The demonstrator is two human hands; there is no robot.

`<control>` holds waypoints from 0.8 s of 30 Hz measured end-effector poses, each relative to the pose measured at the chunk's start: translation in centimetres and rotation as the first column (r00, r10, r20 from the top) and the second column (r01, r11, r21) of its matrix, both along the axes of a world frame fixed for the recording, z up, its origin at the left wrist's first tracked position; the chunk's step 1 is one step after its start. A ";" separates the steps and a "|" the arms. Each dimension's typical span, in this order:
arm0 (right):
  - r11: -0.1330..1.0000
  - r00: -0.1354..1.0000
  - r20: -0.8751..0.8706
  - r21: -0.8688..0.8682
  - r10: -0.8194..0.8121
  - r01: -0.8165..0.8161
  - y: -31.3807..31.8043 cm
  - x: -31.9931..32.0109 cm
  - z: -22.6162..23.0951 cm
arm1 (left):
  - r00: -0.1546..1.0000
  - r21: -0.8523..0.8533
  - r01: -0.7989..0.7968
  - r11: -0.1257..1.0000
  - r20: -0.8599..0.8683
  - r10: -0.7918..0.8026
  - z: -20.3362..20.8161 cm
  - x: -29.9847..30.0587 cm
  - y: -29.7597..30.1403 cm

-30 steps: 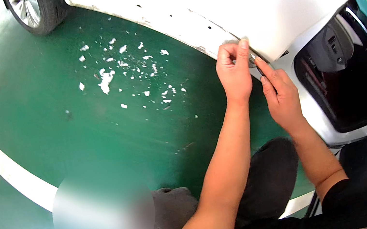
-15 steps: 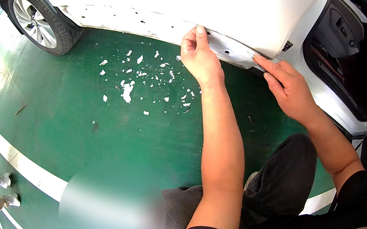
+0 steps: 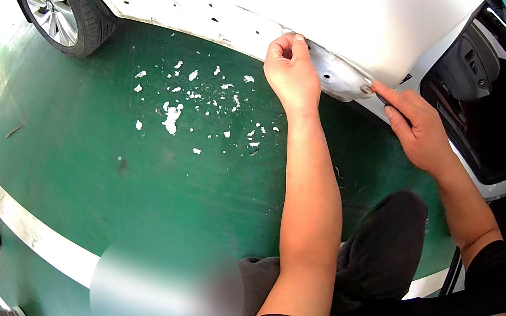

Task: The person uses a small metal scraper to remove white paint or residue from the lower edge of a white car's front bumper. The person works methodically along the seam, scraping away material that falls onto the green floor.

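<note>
Car sill (image 3: 237, 32) running between wheel (image 3: 61, 19) and right grip (image 3: 421, 126); flakes (image 3: 172, 119) lying on floor (image 3: 105, 204) left of left grip (image 3: 294, 77).

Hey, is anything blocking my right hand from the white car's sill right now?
Nothing visible does. The right hand holds what looks like a slim dark tool at the sill; the white flakes lie off to the left on the green floor.
</note>
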State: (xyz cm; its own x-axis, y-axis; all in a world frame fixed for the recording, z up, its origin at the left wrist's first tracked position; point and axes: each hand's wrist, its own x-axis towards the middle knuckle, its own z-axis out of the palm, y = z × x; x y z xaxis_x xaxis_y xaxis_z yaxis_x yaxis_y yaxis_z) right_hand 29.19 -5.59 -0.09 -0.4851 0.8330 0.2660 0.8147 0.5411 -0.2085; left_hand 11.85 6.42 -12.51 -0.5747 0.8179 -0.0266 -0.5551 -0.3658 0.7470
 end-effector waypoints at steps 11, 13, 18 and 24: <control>0.999 0.994 0.105 0.011 0.036 -0.037 2.5 -4.7 1.3 | 0.999 -0.042 -0.032 0.999 0.018 0.033 0.0 0.4 0.6; 0.999 0.993 0.115 0.013 0.039 -0.041 3.1 -5.3 1.3 | 0.999 -0.042 -0.038 0.998 0.016 0.038 -0.1 0.4 0.6; 0.999 0.995 0.098 -0.034 0.017 -0.014 4.3 -6.3 1.2 | 0.984 0.011 0.037 0.999 0.176 -0.038 -0.3 0.2 0.8; 0.999 0.994 0.111 -0.034 0.027 -0.023 5.0 -7.3 1.3 | 0.928 0.066 0.058 0.996 0.365 -0.078 -0.1 0.9 0.9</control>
